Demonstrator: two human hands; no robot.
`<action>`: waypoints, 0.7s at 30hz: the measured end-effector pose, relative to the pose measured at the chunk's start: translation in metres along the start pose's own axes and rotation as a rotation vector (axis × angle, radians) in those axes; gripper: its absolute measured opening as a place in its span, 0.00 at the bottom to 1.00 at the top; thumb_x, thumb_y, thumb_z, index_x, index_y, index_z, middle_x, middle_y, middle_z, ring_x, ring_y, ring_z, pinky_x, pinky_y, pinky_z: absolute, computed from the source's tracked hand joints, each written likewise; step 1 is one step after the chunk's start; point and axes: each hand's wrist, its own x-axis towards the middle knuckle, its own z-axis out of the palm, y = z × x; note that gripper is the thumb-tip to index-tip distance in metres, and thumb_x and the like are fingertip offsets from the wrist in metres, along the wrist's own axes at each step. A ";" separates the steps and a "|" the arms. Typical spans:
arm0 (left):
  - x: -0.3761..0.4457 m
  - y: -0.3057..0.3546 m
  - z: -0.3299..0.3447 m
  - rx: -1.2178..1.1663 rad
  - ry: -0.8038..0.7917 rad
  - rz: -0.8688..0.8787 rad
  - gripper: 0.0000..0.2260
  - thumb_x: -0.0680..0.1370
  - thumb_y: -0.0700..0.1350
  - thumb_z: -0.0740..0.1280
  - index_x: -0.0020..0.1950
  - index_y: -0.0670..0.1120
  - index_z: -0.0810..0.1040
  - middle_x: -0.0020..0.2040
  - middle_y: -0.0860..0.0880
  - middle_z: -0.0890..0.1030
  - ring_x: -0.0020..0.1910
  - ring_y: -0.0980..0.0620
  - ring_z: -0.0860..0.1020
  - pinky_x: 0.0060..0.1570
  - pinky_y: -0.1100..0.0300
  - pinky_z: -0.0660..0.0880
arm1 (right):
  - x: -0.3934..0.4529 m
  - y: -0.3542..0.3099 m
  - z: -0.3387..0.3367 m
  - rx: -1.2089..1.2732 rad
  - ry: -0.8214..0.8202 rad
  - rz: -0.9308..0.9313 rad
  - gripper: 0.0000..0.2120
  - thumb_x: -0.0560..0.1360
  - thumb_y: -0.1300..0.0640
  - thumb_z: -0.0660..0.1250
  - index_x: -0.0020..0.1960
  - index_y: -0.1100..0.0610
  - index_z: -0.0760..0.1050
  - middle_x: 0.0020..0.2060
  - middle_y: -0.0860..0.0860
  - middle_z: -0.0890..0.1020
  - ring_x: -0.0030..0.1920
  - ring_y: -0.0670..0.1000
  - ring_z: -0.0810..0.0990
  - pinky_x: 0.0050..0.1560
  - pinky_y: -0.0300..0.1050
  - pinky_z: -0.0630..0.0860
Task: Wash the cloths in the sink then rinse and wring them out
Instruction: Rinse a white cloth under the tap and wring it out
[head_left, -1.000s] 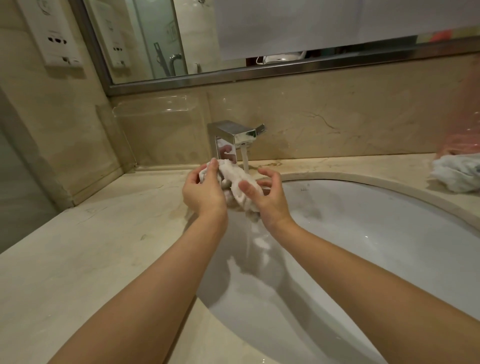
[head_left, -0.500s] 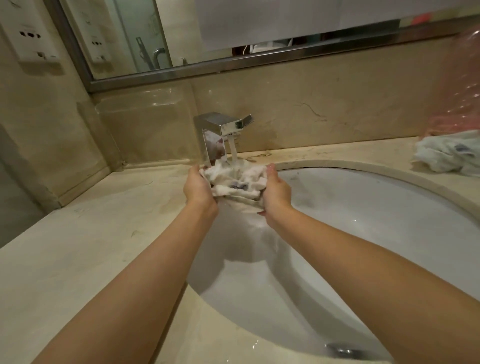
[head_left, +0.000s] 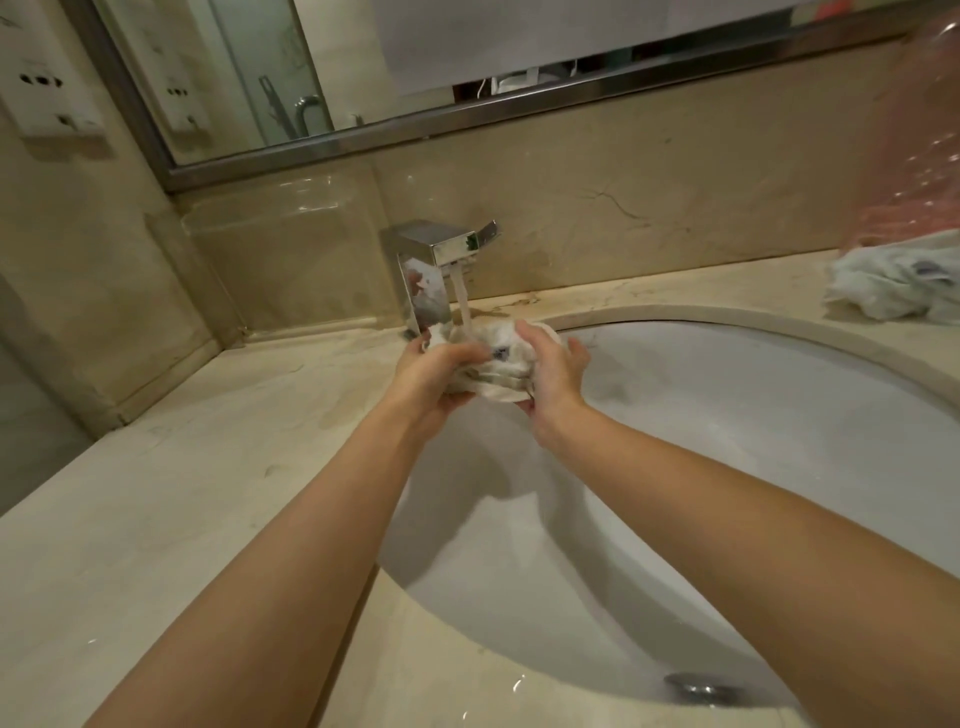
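2 hands bunch 1 white cloth (head_left: 488, 364) under the running faucet (head_left: 441, 260), at the back-left rim of the sink (head_left: 779, 441). Half a sec ago the cloth was held spread betw. the hands w/ water falling into its middle; now it's gathered into a tighter wad, suggesting rinsing is giving way to squeezing or scrubbing. Left hand (head_left: 436, 376) grips the wad's left side, fingers curled over the top. Right hand (head_left: 553, 369) cups the right end, thumb on top, fingers wrapped round the far side, only partly seen. Stream lands on the cloth betw. the 2 hands. A 2nd crumpled cloth (head_left: 898, 283) sits on the countertop (head_left: 156, 519) at far right, well apart; whether it's washed yet, can't tell.
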 end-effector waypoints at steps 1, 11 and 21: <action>0.000 0.000 0.000 -0.042 0.028 0.044 0.32 0.69 0.28 0.69 0.72 0.44 0.67 0.58 0.41 0.79 0.44 0.47 0.82 0.37 0.56 0.80 | -0.001 0.000 0.001 -0.061 -0.071 -0.006 0.48 0.67 0.56 0.75 0.77 0.46 0.49 0.65 0.55 0.73 0.58 0.59 0.78 0.58 0.56 0.77; -0.004 -0.001 0.003 -0.132 0.260 0.278 0.18 0.69 0.35 0.76 0.57 0.39 0.77 0.51 0.41 0.83 0.50 0.43 0.82 0.54 0.49 0.79 | -0.012 -0.001 0.001 -0.543 -0.194 -0.211 0.09 0.80 0.48 0.62 0.51 0.50 0.79 0.51 0.52 0.84 0.52 0.53 0.81 0.57 0.51 0.78; -0.005 0.003 -0.001 -0.212 0.335 0.134 0.11 0.70 0.45 0.77 0.48 0.44 0.81 0.46 0.44 0.85 0.46 0.46 0.84 0.50 0.53 0.81 | -0.012 -0.008 0.000 -0.568 -0.540 0.009 0.35 0.63 0.37 0.76 0.65 0.50 0.74 0.55 0.51 0.84 0.55 0.54 0.82 0.62 0.56 0.75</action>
